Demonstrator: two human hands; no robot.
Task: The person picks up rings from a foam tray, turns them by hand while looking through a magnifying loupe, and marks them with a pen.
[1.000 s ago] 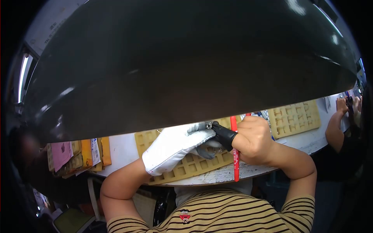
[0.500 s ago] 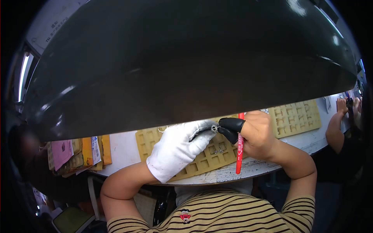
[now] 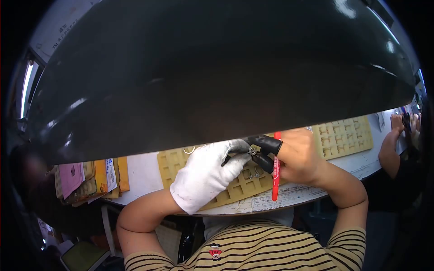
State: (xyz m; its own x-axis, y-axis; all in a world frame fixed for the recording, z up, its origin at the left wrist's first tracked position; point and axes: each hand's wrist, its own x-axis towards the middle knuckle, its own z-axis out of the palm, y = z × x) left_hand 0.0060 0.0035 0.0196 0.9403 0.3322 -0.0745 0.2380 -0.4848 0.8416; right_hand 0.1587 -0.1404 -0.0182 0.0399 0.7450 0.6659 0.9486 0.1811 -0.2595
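My left hand point(image 3: 205, 174), in a white glove with greyed fingertips, pinches one side of a small round silver jewelry piece, perhaps a ring point(image 3: 253, 150). Black covers sit on the thumb and finger of my right hand point(image 3: 296, 156), which close on the piece's other side. A red marker pen point(image 3: 275, 180) is also held in my right hand, standing nearly upright against the fingers. Below both hands lies a beige compartment tray point(image 3: 235, 193); small silver pieces point(image 3: 254, 173) rest in some of its pockets. The dark hood hides part of the far fingers.
A large dark hood point(image 3: 217, 81) covers the upper view. A second beige tray point(image 3: 346, 137) with jewelry pieces lies to the right on the white table point(image 3: 144, 174). Stacked trays and packets point(image 3: 90, 178) stand at left. Another person's arm point(image 3: 389, 147) is at far right.
The jewelry piece has turned and shifted slightly right between my fingertips. The fingers of my right hand and the red marker pen have tilted and moved a little left.
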